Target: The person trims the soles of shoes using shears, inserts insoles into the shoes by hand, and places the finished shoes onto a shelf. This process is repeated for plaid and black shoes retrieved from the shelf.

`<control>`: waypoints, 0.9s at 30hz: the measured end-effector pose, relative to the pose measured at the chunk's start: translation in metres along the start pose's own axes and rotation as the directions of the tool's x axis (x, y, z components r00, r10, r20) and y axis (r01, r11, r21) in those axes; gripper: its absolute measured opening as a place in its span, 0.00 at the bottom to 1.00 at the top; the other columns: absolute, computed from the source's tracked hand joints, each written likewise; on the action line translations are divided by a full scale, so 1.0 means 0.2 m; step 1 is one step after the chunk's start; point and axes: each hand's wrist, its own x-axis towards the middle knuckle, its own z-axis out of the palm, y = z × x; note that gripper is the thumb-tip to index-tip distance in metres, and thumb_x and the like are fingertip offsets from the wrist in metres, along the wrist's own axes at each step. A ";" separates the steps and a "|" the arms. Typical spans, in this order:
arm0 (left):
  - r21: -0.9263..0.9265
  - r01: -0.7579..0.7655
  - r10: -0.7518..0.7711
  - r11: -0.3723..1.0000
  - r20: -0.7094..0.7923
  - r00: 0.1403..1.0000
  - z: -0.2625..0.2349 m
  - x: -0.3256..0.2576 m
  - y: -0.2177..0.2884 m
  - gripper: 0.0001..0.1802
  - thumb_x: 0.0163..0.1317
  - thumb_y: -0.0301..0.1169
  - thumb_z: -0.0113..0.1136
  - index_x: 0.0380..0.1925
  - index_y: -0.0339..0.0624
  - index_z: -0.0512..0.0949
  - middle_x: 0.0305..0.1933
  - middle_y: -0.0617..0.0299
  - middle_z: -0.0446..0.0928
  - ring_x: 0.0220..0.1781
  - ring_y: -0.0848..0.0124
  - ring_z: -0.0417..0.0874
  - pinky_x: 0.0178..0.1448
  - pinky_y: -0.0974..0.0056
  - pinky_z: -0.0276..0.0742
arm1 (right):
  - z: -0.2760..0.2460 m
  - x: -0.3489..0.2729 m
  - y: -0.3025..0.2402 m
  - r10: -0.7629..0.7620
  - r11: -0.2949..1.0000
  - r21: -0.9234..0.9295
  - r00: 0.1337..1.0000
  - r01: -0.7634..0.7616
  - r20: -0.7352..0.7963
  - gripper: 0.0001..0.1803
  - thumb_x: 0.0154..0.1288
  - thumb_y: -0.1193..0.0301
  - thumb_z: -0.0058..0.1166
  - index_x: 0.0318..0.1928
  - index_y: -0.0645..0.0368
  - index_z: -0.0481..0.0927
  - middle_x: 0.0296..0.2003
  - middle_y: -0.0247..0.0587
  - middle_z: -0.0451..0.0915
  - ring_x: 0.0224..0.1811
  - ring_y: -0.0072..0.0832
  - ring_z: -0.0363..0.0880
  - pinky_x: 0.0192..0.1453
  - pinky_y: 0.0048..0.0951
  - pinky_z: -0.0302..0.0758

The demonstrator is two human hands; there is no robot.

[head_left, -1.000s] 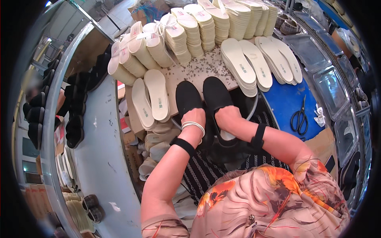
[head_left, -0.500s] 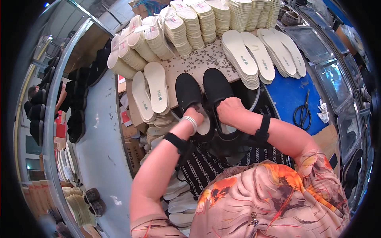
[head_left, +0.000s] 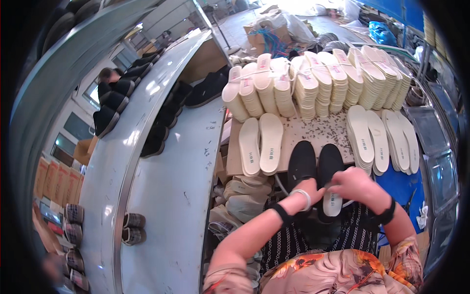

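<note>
We count two black shoes, one insole showing inside.
Beyond, we see six topmost front-row insoles; also two black wristbands, one pair of scissors, and two plaid shoes on our nearest shelf.

"What's in front of that worker?"
"A left shoe and a right shoe, side by side at the near edge of the bench, an insole inside the right one."
"Behind them?"
"A row of tied stacks. Loose insoles lie left and right of the shoes."
"Farther left?"
"A shelf, with footwear toward its far end and slippers nearer."
</note>
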 end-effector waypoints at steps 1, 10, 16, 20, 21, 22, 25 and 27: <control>-0.005 -0.046 0.046 0.999 -0.092 0.995 0.06 0.03 -0.07 0.19 0.55 0.37 0.51 0.32 0.25 0.73 0.30 0.35 0.76 0.37 0.46 0.79 0.46 0.53 0.75 | -0.05 -0.01 0.00 -0.010 0.988 0.151 0.993 0.027 -0.114 0.14 0.50 0.60 0.59 0.32 0.56 0.82 0.22 0.45 0.79 0.29 0.42 0.80 0.37 0.34 0.77; -0.394 -0.457 0.201 0.797 -0.541 0.817 -0.87 -0.46 -0.26 0.13 0.52 0.24 0.51 0.39 0.33 0.74 0.17 0.57 0.72 0.18 0.70 0.69 0.26 0.62 0.68 | -0.21 0.06 0.18 0.210 0.913 0.386 0.962 -0.131 -0.172 0.11 0.46 0.72 0.61 0.32 0.62 0.80 0.17 0.42 0.75 0.18 0.30 0.74 0.25 0.28 0.71; -0.325 -0.064 -0.208 0.943 -0.733 0.648 -1.72 -0.29 -1.41 0.09 0.52 0.31 0.57 0.27 0.36 0.74 0.20 0.61 0.71 0.23 0.74 0.72 0.29 0.65 0.69 | -0.02 0.38 0.08 -0.013 0.947 0.319 1.000 0.014 -0.004 0.11 0.45 0.70 0.62 0.32 0.58 0.80 0.19 0.43 0.78 0.23 0.37 0.78 0.29 0.31 0.75; 0.004 0.208 -0.107 0.978 -0.847 0.521 -1.68 0.04 -1.21 0.10 0.54 0.33 0.56 0.30 0.37 0.74 0.24 0.59 0.74 0.26 0.70 0.76 0.33 0.63 0.71 | -0.06 0.60 0.00 -0.004 0.959 0.282 0.992 -0.033 0.130 0.11 0.47 0.68 0.61 0.33 0.57 0.80 0.21 0.43 0.78 0.25 0.39 0.78 0.32 0.34 0.75; 0.004 0.222 -0.114 0.975 -0.849 0.517 -1.63 0.14 -1.07 0.10 0.55 0.32 0.56 0.32 0.37 0.74 0.26 0.59 0.74 0.28 0.70 0.76 0.34 0.64 0.71 | -0.07 0.62 0.01 0.031 0.968 0.241 0.985 -0.072 0.169 0.11 0.48 0.67 0.60 0.34 0.56 0.80 0.22 0.44 0.78 0.26 0.40 0.78 0.33 0.35 0.75; 0.000 0.218 -0.119 0.976 -0.841 0.529 -1.58 0.23 -0.93 0.10 0.55 0.32 0.56 0.33 0.36 0.73 0.27 0.59 0.74 0.29 0.70 0.76 0.36 0.64 0.71 | -0.06 0.63 0.04 0.027 0.977 0.205 0.984 -0.063 0.176 0.11 0.50 0.65 0.58 0.35 0.55 0.79 0.23 0.45 0.78 0.28 0.42 0.78 0.34 0.37 0.75; -0.008 0.125 -0.083 0.992 -0.789 0.608 -1.47 0.46 -0.49 0.11 0.57 0.30 0.55 0.38 0.35 0.72 0.32 0.59 0.75 0.33 0.71 0.76 0.40 0.66 0.71 | -0.15 0.72 0.08 -0.029 0.984 0.180 0.974 -0.012 0.226 0.13 0.54 0.63 0.55 0.38 0.55 0.78 0.26 0.46 0.78 0.30 0.44 0.78 0.34 0.40 0.75; -0.006 0.021 -0.018 1.000 -0.747 0.664 -1.45 0.51 -0.20 0.12 0.59 0.28 0.54 0.41 0.33 0.72 0.35 0.58 0.75 0.36 0.71 0.76 0.43 0.67 0.71 | -0.21 0.76 0.10 -0.086 0.954 0.299 0.981 0.031 0.174 0.13 0.57 0.63 0.53 0.40 0.56 0.77 0.26 0.47 0.78 0.31 0.43 0.78 0.36 0.39 0.74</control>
